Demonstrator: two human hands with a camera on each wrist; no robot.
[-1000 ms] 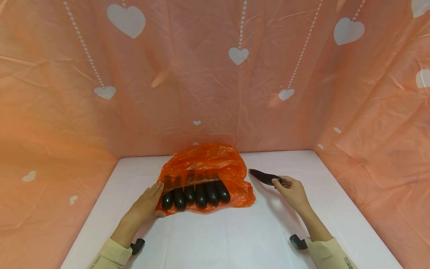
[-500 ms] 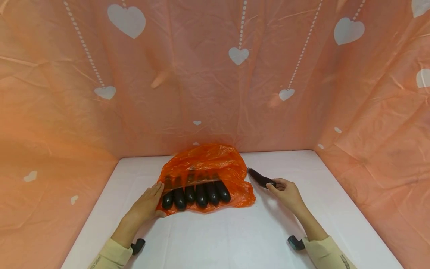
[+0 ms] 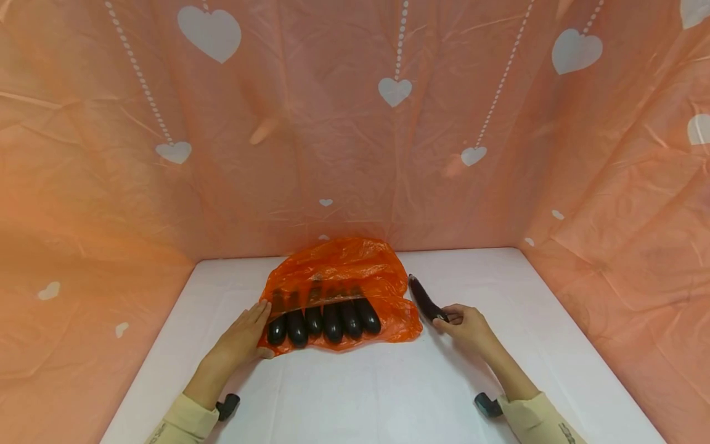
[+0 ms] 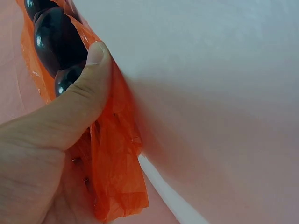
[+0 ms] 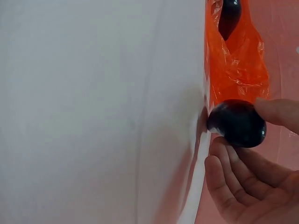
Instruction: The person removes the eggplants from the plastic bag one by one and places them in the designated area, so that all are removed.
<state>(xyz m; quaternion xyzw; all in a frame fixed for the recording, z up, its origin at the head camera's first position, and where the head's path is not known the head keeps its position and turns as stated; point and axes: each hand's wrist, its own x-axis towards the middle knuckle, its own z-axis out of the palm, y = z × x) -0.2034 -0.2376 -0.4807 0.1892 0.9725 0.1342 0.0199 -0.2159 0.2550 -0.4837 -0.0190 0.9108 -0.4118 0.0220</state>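
An orange plastic bag (image 3: 344, 259) lies at the back of the white table, with several dark eggplants (image 3: 333, 324) side by side in it, rounded ends facing the person. The left hand (image 3: 241, 336) rests along the bag's left end, fingers straight on its upper edge and thumb spread apart toward its front corner. In the left wrist view the thumb (image 4: 81, 100) lies over the orange film beside the eggplants. To the bag's right, the right hand (image 3: 466, 327) pinches a single eggplant (image 3: 426, 301) by its blunt end. Its stem end points toward the back, close beside the bag.
The white table (image 3: 344, 401) is enclosed by a peach cloth (image 3: 333, 166) with white hearts at the back and sides. A black device shows at the left cuff (image 3: 227, 407) and another black device (image 3: 488, 405) at the right cuff.
The right hand has moved left and nearer the person, turning the eggplant so it points more toward the back. The left hand and the bag have stayed in place.
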